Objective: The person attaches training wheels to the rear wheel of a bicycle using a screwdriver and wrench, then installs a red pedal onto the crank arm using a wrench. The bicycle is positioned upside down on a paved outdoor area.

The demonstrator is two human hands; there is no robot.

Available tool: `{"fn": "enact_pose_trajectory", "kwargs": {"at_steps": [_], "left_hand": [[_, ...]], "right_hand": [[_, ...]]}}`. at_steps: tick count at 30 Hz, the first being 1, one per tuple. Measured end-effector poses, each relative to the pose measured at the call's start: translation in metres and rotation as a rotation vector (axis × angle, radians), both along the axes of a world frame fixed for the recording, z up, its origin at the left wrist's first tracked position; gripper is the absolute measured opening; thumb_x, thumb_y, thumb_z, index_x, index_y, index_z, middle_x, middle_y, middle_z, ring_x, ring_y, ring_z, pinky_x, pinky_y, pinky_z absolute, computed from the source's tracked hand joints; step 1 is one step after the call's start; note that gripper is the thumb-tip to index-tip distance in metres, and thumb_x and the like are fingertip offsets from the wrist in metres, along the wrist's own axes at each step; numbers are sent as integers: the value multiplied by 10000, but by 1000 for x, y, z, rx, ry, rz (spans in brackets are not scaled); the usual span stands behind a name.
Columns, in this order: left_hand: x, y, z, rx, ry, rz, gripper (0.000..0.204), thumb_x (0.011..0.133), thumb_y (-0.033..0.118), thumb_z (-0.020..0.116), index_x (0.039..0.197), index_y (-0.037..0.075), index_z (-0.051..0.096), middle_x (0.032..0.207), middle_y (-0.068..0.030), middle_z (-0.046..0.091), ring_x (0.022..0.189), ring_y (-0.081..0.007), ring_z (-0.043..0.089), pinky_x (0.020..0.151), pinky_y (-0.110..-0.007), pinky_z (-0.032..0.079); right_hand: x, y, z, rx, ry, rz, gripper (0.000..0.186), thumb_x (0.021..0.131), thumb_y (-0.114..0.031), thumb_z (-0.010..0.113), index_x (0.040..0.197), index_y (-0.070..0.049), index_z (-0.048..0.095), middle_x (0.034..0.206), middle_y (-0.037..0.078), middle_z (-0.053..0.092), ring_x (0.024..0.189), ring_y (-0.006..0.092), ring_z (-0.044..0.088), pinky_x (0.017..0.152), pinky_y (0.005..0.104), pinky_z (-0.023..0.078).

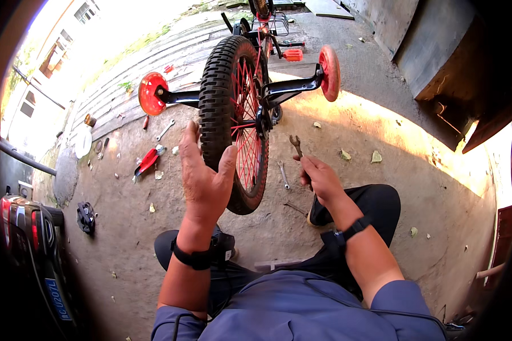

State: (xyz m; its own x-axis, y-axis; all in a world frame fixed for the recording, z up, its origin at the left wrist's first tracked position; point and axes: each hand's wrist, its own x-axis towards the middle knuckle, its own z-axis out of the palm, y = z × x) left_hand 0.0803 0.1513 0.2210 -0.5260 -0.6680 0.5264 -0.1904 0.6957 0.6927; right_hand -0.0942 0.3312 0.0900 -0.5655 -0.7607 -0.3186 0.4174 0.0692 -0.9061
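In front of me stands a child's bicycle, its black knobbly wheel [217,102] with red spokes turned toward me. A red stabiliser wheel [151,94] sticks out to the left on a black bracket, and a paler red stabiliser wheel [329,74] to the right. My left hand [202,184] is at the near left of the tyre, open, thumb and fingers apart; whether it touches the rubber I cannot tell. My right hand [323,181] is closed round an open-ended spanner [296,145], jaws pointing up, right of the wheel and apart from it.
On the concrete lie a spanner [165,129], a smaller spanner [283,174], a red-handled tool [148,162] and a crumpled black bag [86,217]. A dark car [37,244] stands at the left. Metal panels [432,51] rise at the far right. Dry leaves are scattered around.
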Motion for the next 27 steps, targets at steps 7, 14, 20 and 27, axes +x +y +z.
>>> {"fn": "enact_pose_trajectory", "kwargs": {"at_steps": [7, 14, 20, 27], "left_hand": [[-18, 9, 4, 352, 78, -69, 715, 879, 76, 689, 1469, -12, 294, 1076, -91, 626, 879, -141, 619, 791, -289, 521], [-16, 5, -4, 313, 65, -45, 711, 847, 6, 637, 1470, 13, 294, 1012, -77, 615, 761, -118, 591, 673, -276, 515], [-21, 9, 1, 386, 90, -26, 736, 843, -2, 636, 1485, 18, 278, 988, -72, 616, 684, -106, 574, 611, -268, 506], [-18, 5, -6, 386, 82, -7, 742, 839, 19, 651, 1483, -18, 283, 1117, -87, 616, 899, -134, 604, 816, -285, 514]], "right_hand": [[-32, -53, -87, 90, 178, -132, 338, 995, -251, 602, 1233, -18, 654, 855, -9, 614, 772, 85, 548, 715, 249, 460], [-43, -82, -110, -16, 276, -203, 324, 971, -198, 620, 1219, 6, 660, 875, -22, 658, 786, 72, 548, 713, 247, 454], [-49, -99, -114, -78, 223, -207, 297, 959, -129, 645, 1225, 3, 664, 967, -13, 686, 894, 77, 572, 805, 241, 467], [-45, -108, -105, -152, 105, -175, 292, 971, -98, 629, 1244, -1, 662, 1102, 28, 678, 1010, 94, 591, 891, 240, 461]]}}
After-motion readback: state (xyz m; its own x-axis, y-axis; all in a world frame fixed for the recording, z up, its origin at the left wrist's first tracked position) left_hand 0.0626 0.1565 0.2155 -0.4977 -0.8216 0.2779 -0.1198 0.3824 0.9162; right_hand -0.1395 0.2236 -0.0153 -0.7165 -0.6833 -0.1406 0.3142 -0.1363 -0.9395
